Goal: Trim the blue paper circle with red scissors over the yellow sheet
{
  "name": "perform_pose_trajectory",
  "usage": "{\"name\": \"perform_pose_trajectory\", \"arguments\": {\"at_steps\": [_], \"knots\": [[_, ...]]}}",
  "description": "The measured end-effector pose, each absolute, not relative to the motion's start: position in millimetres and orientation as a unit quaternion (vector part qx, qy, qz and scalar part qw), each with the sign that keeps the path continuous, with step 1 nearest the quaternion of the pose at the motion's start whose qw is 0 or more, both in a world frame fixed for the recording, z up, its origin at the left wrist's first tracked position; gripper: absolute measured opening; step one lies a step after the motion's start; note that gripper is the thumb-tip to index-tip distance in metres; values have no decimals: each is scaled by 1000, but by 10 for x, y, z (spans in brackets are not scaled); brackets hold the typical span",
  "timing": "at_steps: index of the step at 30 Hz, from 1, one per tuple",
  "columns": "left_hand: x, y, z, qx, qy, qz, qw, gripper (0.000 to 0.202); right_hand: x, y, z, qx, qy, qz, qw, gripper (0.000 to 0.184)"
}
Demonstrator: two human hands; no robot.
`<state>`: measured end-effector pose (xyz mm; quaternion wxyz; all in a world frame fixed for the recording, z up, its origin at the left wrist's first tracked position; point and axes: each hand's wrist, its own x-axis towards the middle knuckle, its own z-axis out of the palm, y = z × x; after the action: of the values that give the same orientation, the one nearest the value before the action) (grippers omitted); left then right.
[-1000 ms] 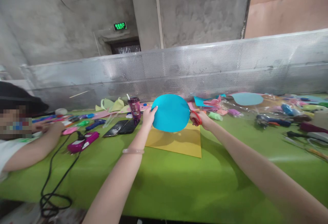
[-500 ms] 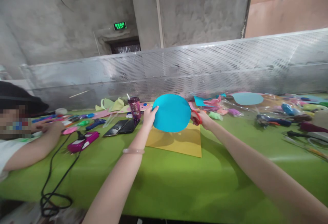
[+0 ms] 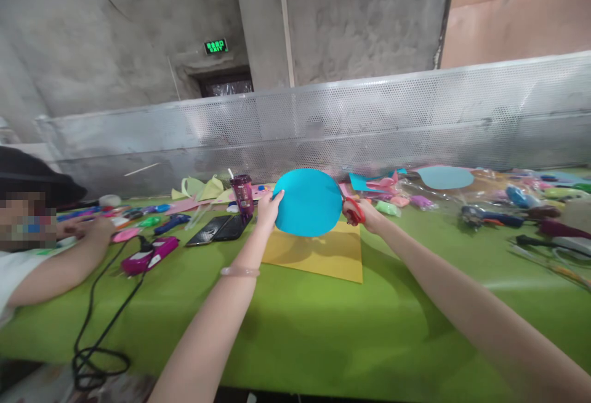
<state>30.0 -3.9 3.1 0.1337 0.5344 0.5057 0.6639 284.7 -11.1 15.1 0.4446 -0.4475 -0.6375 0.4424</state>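
Note:
My left hand [image 3: 269, 209] pinches the left edge of a round blue sheet of paper [image 3: 308, 202], thumb on its front face. The disc is held up above the table, facing me. Red-handled scissors [image 3: 354, 211] are gripped in my right hand [image 3: 364, 213], with the blades pointing up along the disc's right edge. Whether the blades touch the paper, I cannot tell. Beneath the disc lies a yellow sheet [image 3: 323, 258] on the green table [image 3: 295, 323], partly covered from view.
Left of my hands stand a purple cup with a straw [image 3: 243, 195] and two dark phones [image 3: 219, 231]. A magenta power strip [image 3: 150, 255] trails a black cable. A co-worker's arm [image 3: 64, 261] rests at far left. Blue scraps [image 3: 369, 181], clay packs and a glue gun [image 3: 494, 215] lie right.
The blue disc has shifted and turned very slightly, its right edge now a little farther from my right hand. More of the scissor blades shows. Both hands keep their grip.

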Motion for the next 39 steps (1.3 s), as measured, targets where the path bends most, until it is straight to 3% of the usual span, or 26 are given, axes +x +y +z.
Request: {"name": "perform_pose_trajectory", "arguments": {"at_steps": [39], "knots": [[315, -46, 31, 539, 485, 670, 159, 34, 2825, -150, 157, -442, -641, 434, 453, 17]]}}
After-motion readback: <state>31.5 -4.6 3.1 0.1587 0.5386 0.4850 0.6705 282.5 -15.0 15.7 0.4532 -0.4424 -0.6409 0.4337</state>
